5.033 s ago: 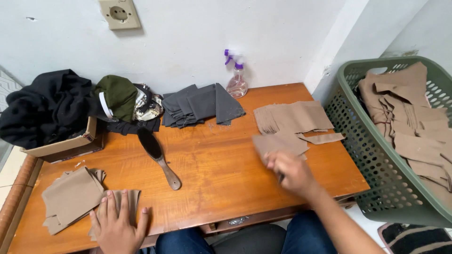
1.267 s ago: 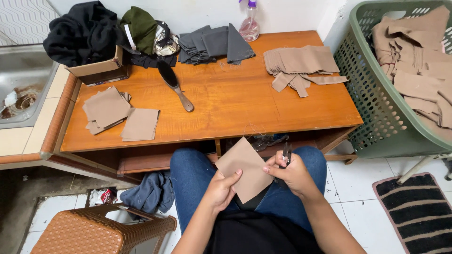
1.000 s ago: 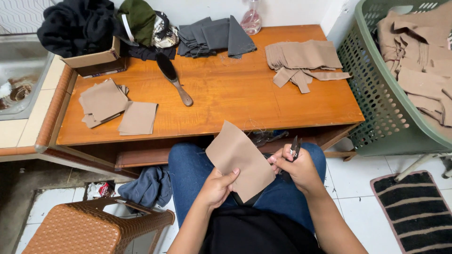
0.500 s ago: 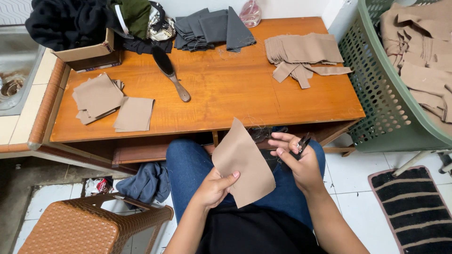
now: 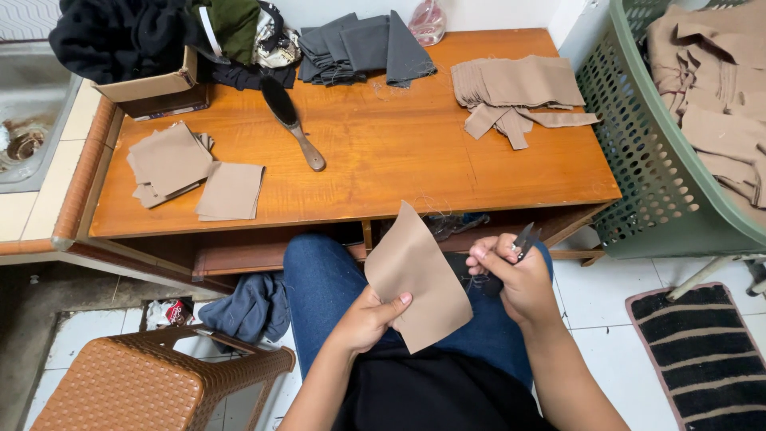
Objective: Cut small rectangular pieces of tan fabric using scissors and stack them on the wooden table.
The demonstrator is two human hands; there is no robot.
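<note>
A small home sewing workroom: a wooden table (image 5: 375,160) carries stacks of cut tan cloth pieces (image 5: 515,84) and folded grey fabric (image 5: 359,48), a green laundry basket (image 5: 638,152) holds more cloth, and the floor is tiled.

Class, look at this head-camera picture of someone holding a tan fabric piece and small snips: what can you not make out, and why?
- Snips, head view: handles hidden inside the right hand.
- Fabric piece: its lower left edge covered by the left hand.
- Spray bottle: top cut off by the frame's upper edge.
- Basket: right part cut off by the frame edge.
- Box: contents hidden under dark clothes.
</note>
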